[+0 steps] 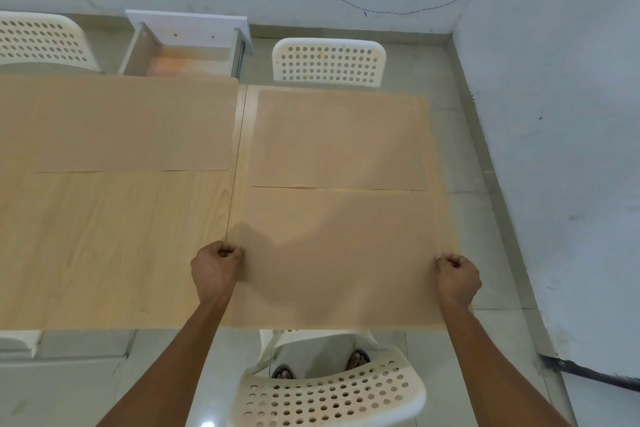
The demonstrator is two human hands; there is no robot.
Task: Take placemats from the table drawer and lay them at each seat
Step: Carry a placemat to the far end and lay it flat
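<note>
The left hand [216, 265] has its fingers curled and it pinches the left edge of the near placemat [337, 260]; the mat edge goes between thumb and fingers, approx. at the middle of that side. The right hand [457, 274] does the same on the right edge, fingers curled round it. So the mat lies stretched between the 2 hands, flat or almost flat on the table [114, 246], near-right part, w/ its near edge reaching the table's near edge. I cannot tell if it fully touches the wood.

Just beyond it, a 2nd placemat [341, 139] lies flat at the far-right seat, its near edge next to the held mat's far edge. A 3rd placemat [121, 123] lies far-left, and its far edge reaches the table's far edge.

Behind the table the drawer [183, 55] stands pulled open. White perforated chairs: one near [329, 395], under the hands, one far-right [329, 62], one far-left [41, 42].
</note>
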